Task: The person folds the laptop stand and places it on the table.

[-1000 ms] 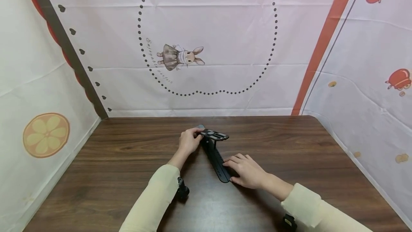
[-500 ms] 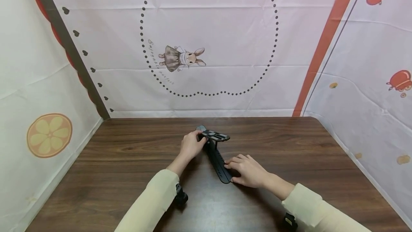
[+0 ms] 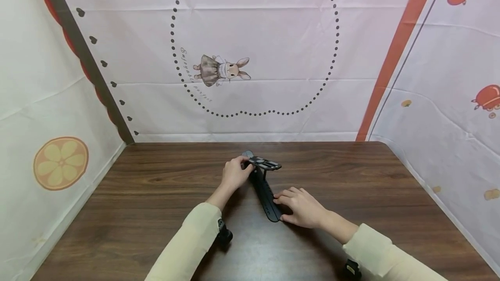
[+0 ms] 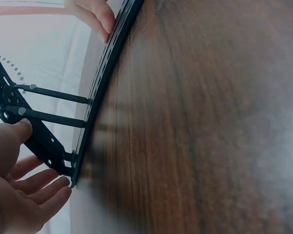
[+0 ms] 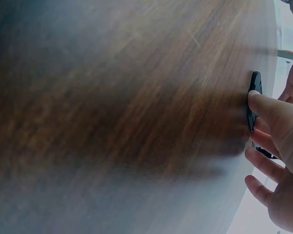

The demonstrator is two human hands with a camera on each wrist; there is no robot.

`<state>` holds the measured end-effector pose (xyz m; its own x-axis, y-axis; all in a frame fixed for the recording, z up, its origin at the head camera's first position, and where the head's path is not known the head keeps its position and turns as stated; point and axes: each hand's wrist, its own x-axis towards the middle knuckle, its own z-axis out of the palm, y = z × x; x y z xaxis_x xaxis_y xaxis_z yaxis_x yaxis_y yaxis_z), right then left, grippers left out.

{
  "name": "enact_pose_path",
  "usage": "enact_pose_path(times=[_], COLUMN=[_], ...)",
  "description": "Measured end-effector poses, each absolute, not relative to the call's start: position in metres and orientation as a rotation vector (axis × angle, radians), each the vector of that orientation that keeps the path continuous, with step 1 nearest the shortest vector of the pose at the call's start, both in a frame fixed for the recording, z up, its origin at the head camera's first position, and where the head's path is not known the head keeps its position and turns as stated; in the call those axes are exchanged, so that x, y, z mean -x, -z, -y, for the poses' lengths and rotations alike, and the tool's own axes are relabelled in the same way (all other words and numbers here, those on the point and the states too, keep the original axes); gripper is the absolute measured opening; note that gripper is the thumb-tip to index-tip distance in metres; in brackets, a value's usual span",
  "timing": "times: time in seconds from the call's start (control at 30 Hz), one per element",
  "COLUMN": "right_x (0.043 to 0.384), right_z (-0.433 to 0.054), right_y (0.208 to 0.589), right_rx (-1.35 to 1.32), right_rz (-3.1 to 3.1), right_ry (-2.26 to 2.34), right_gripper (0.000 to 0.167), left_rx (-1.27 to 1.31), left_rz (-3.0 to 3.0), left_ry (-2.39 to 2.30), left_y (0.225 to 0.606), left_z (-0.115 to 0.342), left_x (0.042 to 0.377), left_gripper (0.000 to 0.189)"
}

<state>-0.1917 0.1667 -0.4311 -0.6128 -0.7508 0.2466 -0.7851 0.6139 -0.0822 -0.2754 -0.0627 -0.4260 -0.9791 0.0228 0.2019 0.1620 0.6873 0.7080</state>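
A black folding stand (image 3: 262, 194) lies slantwise on the wooden table, with its long base down and a slotted upper plate (image 3: 265, 164) raised over the far part. Two thin struts (image 4: 53, 117) join plate and base in the left wrist view. My left hand (image 3: 235, 173) grips the upper plate near the hinge, its thumb on one face and its fingers along the other side. At the base's near end, my right hand (image 3: 301, 208) pinches the edge between thumb and forefinger. The remaining right fingers spread loosely beside it in the right wrist view.
The brown wooden table (image 3: 156, 211) extends around the stand on every side. White printed cloth (image 3: 258, 47) hangs behind the table's back edge and along both sides. A dark wrist camera (image 3: 224, 233) is strapped under the left sleeve.
My left hand and the raised plate appear slightly farther right, partly with a small shift of the head view. The right hand keeps its place at the near end.
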Motion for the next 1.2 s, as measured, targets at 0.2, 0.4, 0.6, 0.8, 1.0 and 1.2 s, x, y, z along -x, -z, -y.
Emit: enact_pose_path(times=[0.2, 0.4, 0.6, 0.8, 1.0, 1.2], right_x=[0.191, 0.19, 0.19, 0.192, 0.192, 0.19], right_z=[-0.166, -0.161, -0.157, -0.154, -0.15, -0.142], right_y=[0.433, 0.437, 0.44, 0.438, 0.436, 0.436], right_rx=[-1.246, -1.194, -1.158, -1.167, -1.192, -1.187], right_rz=[2.64, 2.643, 2.628, 2.628, 2.616, 2.57], right_ry=[-0.3, -0.33, -0.316, -0.307, -0.304, -0.268], right_gripper=[0.039, 0.038, 0.038, 0.037, 0.034, 0.033], left_rx=[0.194, 0.257, 0.29, 0.349, 0.377, 0.387], left_rz=[2.742, 2.753, 2.771, 2.785, 2.804, 2.808], left_ry=[1.182, 1.206, 1.24, 1.257, 1.29, 1.308], left_y=[0.426, 0.427, 0.427, 0.425, 0.428, 0.432], left_z=[0.059, 0.055, 0.053, 0.056, 0.059, 0.062], left_x=[0.28, 0.283, 0.287, 0.291, 0.293, 0.294], left_gripper=[0.033, 0.033, 0.032, 0.033, 0.035, 0.036])
